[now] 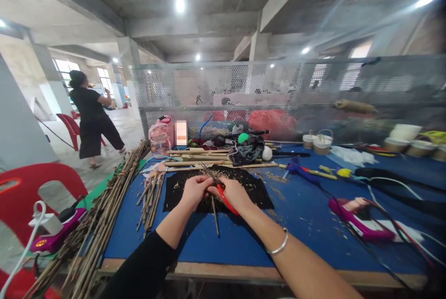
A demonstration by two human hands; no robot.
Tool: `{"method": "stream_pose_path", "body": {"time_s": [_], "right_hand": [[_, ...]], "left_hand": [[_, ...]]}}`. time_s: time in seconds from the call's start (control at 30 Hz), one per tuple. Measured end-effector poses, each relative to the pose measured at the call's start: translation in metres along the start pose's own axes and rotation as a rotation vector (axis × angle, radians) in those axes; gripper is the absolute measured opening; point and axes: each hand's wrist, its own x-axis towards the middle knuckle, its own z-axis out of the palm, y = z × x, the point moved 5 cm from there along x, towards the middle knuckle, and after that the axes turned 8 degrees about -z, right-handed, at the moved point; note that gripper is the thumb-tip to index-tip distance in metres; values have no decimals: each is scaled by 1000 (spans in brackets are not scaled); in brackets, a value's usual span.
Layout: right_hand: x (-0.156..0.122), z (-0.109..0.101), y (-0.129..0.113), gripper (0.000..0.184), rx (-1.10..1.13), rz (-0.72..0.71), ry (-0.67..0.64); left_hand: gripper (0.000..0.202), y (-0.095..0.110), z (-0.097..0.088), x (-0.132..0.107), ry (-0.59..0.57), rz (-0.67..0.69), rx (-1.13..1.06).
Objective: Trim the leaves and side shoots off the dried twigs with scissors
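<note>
My right hand (pixel 234 193) is closed around scissors with red handles (pixel 226 200); their blades point up and left. Close against it, my left hand (pixel 197 192) is pinched at the blades. A thin brown stick (pixel 215 219) comes out below the two hands, its upper end hidden by my fingers. Under them lies a black cloth (pixel 257 191) strewn with pale shavings. To the left, short cut sticks (pixel 150 203) lie in a loose pile on the blue tabletop (pixel 289 238).
A large bundle of long twigs (pixel 104 206) lies along the left edge. Pale rods (pixel 198 157) and a pink jug (pixel 160 136) are at the back. Power strips (pixel 365 222) with cables sit right and left. A person (pixel 92 115) stands beyond a red chair (pixel 42 192).
</note>
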Motion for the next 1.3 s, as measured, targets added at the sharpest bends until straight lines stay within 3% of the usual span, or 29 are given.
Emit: {"method": "stream_pose_path", "body": {"time_s": [0.23,0.47,0.67,0.9,1.3], "right_hand": [[0,-3,-4,47,9,-62,30],[2,0,-2,46,81,-128,36],[3,-2,-4,50,117,-184,49],[2,-6,-8,40,122,-75,25],[-3,-6,-10,47,-20,-3,73]], "left_hand": [[37,2,5,-2,-127,31,-58],[37,1,7,-3,-147,30,-56],[34,1,6,-1,-161,109,-47],[41,0,1,5,-130,124,-54],[50,3,0,-1,-77,81,-39]]}}
